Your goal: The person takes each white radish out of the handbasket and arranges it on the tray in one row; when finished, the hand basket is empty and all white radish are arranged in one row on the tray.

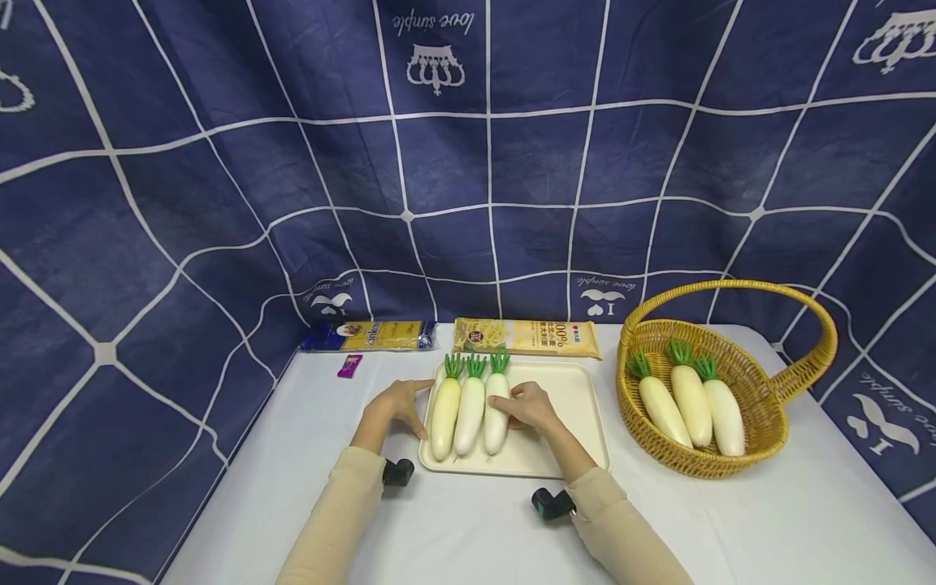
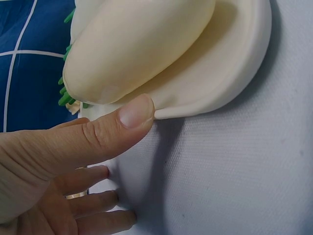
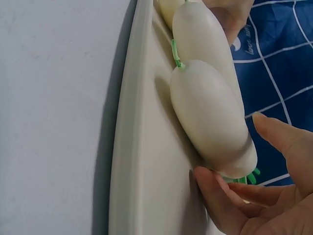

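Observation:
On the cream tray (image 1: pixel 559 406) three white radishes lie side by side, green tops toward the back: left radish (image 1: pixel 444 418), middle radish (image 1: pixel 470 416) and right radish (image 1: pixel 496 422). My left hand (image 1: pixel 398 404) is at the tray's left edge with fingers spread; in the left wrist view its thumb (image 2: pixel 134 112) touches the rim beside the left radish. My right hand (image 1: pixel 532 406) holds the right radish between thumb and fingers. In the right wrist view fingers (image 3: pixel 210 188) lie against that radish (image 3: pixel 212 115), which rests on the tray.
A wicker basket (image 1: pixel 636 406) with a tall handle stands at the right, holding three more radishes (image 1: pixel 691 402). Behind the tray lie a blue-yellow pasta packet (image 1: pixel 373 335) and a yellow noodle packet (image 1: pixel 526 337). A small purple packet (image 1: pixel 349 366) lies at the left. A blue curtain (image 1: pixel 453 162) hangs behind.

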Motion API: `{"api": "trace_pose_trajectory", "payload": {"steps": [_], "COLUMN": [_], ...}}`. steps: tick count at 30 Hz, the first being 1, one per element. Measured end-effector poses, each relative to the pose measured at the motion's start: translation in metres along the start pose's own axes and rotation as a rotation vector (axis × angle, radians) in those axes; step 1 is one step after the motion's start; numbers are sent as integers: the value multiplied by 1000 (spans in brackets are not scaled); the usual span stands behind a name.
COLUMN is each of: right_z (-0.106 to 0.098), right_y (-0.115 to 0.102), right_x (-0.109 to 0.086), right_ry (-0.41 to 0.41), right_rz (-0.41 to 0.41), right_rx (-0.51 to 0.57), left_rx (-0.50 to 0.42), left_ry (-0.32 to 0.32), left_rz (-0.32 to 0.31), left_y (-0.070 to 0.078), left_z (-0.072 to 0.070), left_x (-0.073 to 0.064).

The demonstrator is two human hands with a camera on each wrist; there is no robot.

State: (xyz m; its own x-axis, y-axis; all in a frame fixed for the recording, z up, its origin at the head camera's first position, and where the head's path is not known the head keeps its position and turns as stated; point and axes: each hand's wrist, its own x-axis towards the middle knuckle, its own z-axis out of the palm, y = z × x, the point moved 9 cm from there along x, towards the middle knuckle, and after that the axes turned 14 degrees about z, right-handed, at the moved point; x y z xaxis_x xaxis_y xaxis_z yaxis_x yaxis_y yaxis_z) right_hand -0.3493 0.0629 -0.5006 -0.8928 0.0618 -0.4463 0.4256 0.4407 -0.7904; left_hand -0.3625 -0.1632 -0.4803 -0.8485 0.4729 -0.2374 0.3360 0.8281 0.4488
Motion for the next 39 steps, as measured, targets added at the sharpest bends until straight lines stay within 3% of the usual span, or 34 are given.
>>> {"api": "trace_pose_trajectory", "payload": {"steps": [21,31,39], "right_z": [-19,-42,-75], "right_y": [20,21,14], "right_x": [-16,-37,-59], "right_ry": [-28,-23,-18], "right_rz": [10,-83,-212], "right_rx": [26,38,43], "left_rx": [7,1,13], "left_ry": [2,4,-13], "left_rz": [10,-13,-48], "left_y": [1,-2,-3], "left_z": [-1,0,1], "left_x": [1,1,0]}}
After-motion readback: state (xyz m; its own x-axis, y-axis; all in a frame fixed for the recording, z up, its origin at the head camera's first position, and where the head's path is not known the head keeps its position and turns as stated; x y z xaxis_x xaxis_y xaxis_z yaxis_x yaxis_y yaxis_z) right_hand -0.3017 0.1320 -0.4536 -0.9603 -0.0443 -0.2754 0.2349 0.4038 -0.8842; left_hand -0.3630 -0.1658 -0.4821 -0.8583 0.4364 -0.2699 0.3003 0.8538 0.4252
